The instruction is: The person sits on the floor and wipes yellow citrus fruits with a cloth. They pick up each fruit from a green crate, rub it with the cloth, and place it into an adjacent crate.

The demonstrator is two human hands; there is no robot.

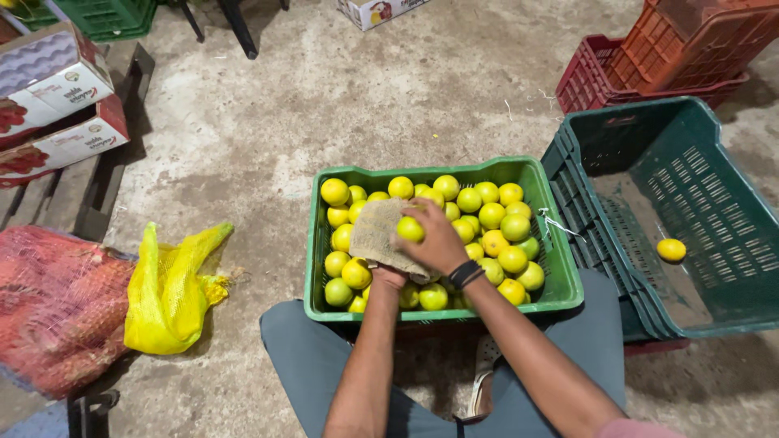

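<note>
Fingers (pixel 422 221) of right hand (pixel 438 243) clamping a lime (pixel 410 229) | left hand (pixel 389 276) gripping cloth (pixel 377 235), wiping over green crate (pixel 560 276) | next: likely the darker crate (pixel 730 146).

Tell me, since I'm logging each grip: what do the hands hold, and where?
The right hand grips a yellow-green citrus fruit around its sides with its fingers. The left hand, mostly hidden, holds a burlap cloth from underneath.

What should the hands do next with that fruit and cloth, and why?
Probably finish rubbing the fruit against the cloth, then drop it in the dark green crate. The right hand grips one fruit pressed to the cloth, which the left hand holds from below, over the full crate. The dark green crate holds a single fruit.
</note>
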